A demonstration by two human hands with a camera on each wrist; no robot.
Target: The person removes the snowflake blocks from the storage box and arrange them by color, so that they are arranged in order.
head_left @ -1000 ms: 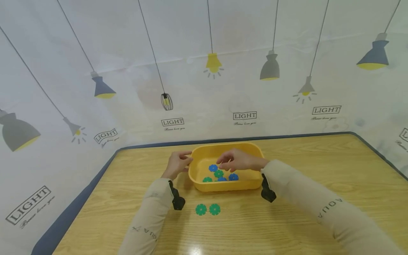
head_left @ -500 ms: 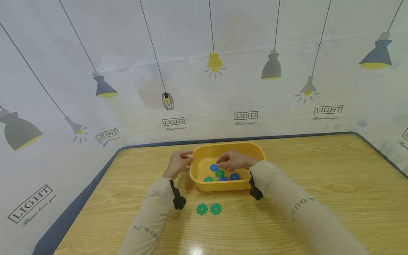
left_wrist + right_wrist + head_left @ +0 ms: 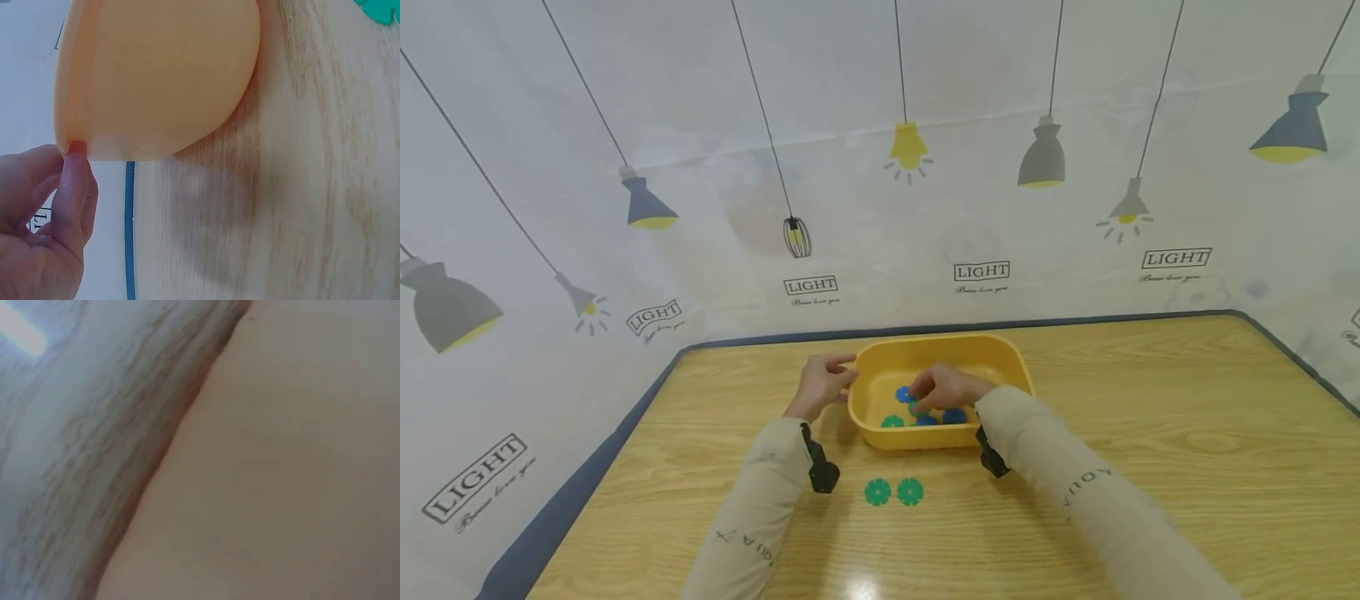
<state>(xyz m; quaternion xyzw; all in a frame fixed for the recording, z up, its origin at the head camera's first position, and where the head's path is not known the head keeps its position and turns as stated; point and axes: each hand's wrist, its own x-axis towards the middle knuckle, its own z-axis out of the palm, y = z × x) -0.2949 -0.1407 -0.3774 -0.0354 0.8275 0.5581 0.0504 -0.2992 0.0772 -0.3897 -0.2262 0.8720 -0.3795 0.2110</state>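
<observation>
A yellow plastic tub (image 3: 887,438) stands on the table, holding several green and blue flower-shaped snowflake discs. My left hand (image 3: 822,387) pinches the tub's left rim, with a fingertip pressed to the wall in the left wrist view. Inside the tub, my right hand (image 3: 950,388) is bent downward, its fingertips right at a green disc (image 3: 914,408) that they partly cover; I cannot tell if they grip it. Beside those fingertips lies a blue disc (image 3: 903,393). Another blue disc (image 3: 954,414) sits under the hand, and a green disc (image 3: 892,422) is near the front wall.
Two green discs, a left one (image 3: 877,492) and a right one (image 3: 910,491), lie side by side on the wooden table (image 3: 1150,400) in front of the tub. Behind the table's blue edge rises a wall covering (image 3: 880,292) printed with lamps. The right wrist view shows mostly the tub's wall (image 3: 269,462).
My right hand has lowered in the tub, its fingertips coming down over the green disc. The right forearm has swung left. My left hand keeps its hold on the rim.
</observation>
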